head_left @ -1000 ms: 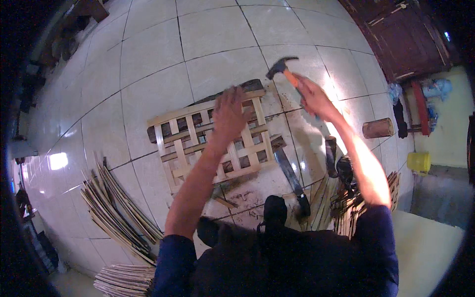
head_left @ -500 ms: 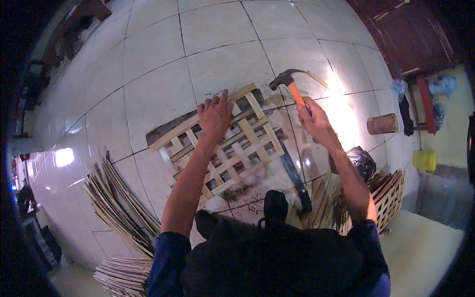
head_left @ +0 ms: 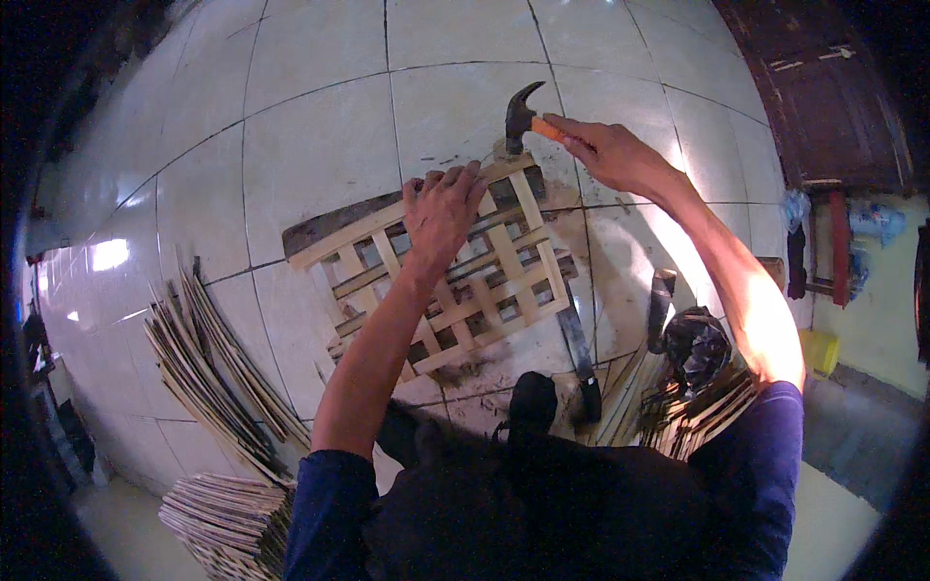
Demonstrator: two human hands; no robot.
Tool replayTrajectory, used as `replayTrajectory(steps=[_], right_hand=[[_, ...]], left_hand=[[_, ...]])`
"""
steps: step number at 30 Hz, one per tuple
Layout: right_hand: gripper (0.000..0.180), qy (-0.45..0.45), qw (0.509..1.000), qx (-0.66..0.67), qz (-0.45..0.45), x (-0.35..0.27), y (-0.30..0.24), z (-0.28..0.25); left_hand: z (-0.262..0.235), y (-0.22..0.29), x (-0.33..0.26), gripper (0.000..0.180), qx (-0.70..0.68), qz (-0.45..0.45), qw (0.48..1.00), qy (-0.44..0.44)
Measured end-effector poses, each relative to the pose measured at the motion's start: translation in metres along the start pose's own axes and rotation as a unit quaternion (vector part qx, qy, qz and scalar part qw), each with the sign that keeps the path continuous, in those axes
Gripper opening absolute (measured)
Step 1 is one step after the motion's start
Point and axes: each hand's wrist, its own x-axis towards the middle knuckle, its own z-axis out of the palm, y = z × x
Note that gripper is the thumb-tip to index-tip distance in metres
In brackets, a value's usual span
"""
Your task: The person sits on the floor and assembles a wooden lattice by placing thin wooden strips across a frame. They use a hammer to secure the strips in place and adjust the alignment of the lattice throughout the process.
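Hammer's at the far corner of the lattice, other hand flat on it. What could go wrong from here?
1. The left hand presses the wooden lattice close to the hammer head; a glancing blow could catch its fingers.
2. The right hand grips high on the handle, so control may be poor.

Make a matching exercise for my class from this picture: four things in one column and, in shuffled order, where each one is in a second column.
Things
1. hammer
2. wooden lattice
3. left hand
4. stack of thin slats

Places
A. pressed flat on the far part of the lattice
B. lying on the tiled floor in front of the person
C. on the floor at the person's near left
D. gripped in the right hand, head over the lattice's far corner

Pairs: 1-D, 2-B, 3-A, 4-C
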Motion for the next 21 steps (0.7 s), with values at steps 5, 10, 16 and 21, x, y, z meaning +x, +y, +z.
replayTrajectory(steps=[5, 10, 16, 21], right_hand=[[0.041, -0.016, 0.993, -0.097, -0.062, 0.024, 0.004, -0.014], [0.041, -0.034, 0.992, -0.119, -0.024, 0.042, -0.031, -0.025], [0.039, -0.103, 0.981, -0.163, -0.032, 0.053, -0.019, -0.026], [0.038, -0.102, 0.980, -0.165, -0.030, 0.044, -0.015, -0.020]], left_hand=[[0.001, 0.001, 0.006, 0.039, 0.020, 0.000, 0.999, -0.040], [0.002, -0.005, 0.006, 0.039, 0.035, 0.005, 0.999, -0.031], [-0.001, -0.001, 0.002, 0.036, 0.020, 0.020, 0.999, -0.044], [0.001, -0.002, 0.001, 0.036, 0.032, 0.023, 0.999, -0.025]])
